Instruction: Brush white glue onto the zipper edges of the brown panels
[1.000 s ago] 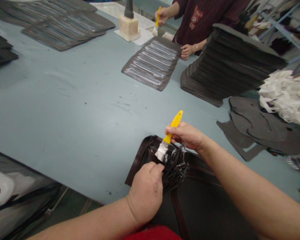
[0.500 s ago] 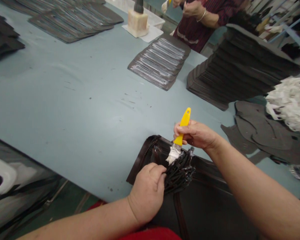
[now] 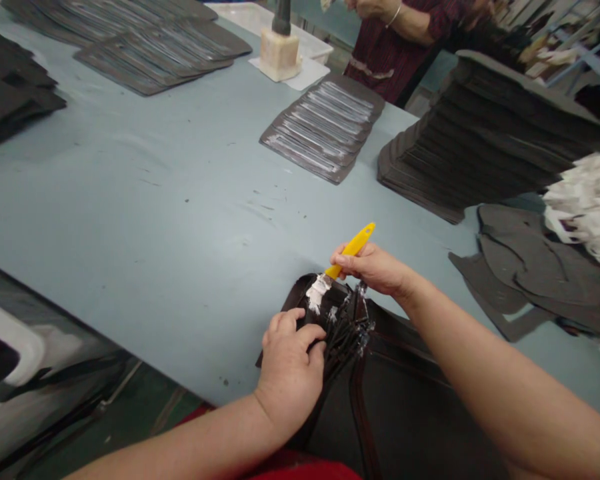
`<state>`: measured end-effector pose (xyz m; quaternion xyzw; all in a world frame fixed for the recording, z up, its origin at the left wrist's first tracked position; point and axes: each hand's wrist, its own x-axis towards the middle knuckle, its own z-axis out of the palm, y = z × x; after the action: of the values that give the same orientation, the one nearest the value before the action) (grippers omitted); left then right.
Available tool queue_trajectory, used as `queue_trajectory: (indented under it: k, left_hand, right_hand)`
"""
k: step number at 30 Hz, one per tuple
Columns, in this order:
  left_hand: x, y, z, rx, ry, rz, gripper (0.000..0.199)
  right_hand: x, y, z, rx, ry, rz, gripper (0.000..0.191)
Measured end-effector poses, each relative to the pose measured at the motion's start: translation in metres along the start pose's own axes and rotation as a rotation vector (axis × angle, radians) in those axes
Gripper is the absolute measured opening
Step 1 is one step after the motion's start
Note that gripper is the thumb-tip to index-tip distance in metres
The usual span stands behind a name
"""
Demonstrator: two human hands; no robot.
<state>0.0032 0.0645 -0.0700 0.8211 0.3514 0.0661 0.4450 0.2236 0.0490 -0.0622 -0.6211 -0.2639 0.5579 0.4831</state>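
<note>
My right hand [image 3: 375, 268] grips the yellow handle of a paintbrush [image 3: 353, 249]. White, glue-like paste coats the bristles, which touch the dark leather-like piece at the table's near edge. My left hand [image 3: 291, 363] bears on that piece, with its thumb and fingers bent round a bunch of thin black strips [image 3: 343, 337]. White smears show on the strips' ends. Below them a large black leather-like panel [image 3: 410, 400] with a seam hangs toward my lap. The palm side of my left hand is hidden.
Paste-streaked dark pieces [image 3: 325, 127] lie overlapped across the table [image 3: 180, 247], with more [image 3: 165, 57] at far left. A tall dark stack [image 3: 480, 140], loose cut pieces [image 3: 525, 267] and white strips [image 3: 587, 207] stand right. Beyond a pale block-shaped container [image 3: 280, 55] is another person [image 3: 385, 53].
The brush has moved left, from the strips onto the dark piece beside them, and its handle leans more. My left hand has shifted slightly left, its fingers more spread.
</note>
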Motion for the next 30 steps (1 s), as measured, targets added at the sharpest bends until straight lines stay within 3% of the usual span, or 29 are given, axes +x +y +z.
queue_trajectory:
  k: [3,8,15,18,21,25,28,30]
  left_hand:
    - [-0.001,-0.001,0.000,-0.007,-0.004,0.006,0.019]
    - [-0.002,-0.004,0.005,-0.066,0.048,0.045,0.020]
    - [-0.006,-0.004,0.008,-0.249,0.069,0.143,0.023]
    - [-0.008,-0.004,0.006,-0.274,0.053,0.222,0.023]
    - [-0.009,-0.004,0.004,-0.315,0.046,0.266,0.021]
    - [-0.009,-0.004,0.004,-0.343,-0.007,0.082,0.013]
    - [-0.008,-0.003,0.004,-0.393,-0.039,-0.073,0.011]
    - [-0.007,-0.002,0.004,-0.414,-0.026,-0.058,0.015]
  right_hand:
    - [-0.001,-0.003,-0.006,0.002,0.031,-0.085,0.021]
    - [-0.002,-0.002,-0.003,-0.007,-0.113,-0.019,0.025]
    - [-0.004,-0.005,-0.014,0.074,0.084,-0.096,0.022]
    - [-0.004,-0.006,-0.017,0.073,-0.002,-0.059,0.023]
    - [0.000,-0.004,-0.015,0.040,-0.207,0.031,0.027]
    - [0.004,-0.006,-0.017,0.057,-0.422,0.070,0.034]
    - [0.004,-0.011,-0.026,0.088,-0.400,0.033,0.035]
    - [0.005,-0.011,-0.031,0.107,-0.315,0.007,0.034]
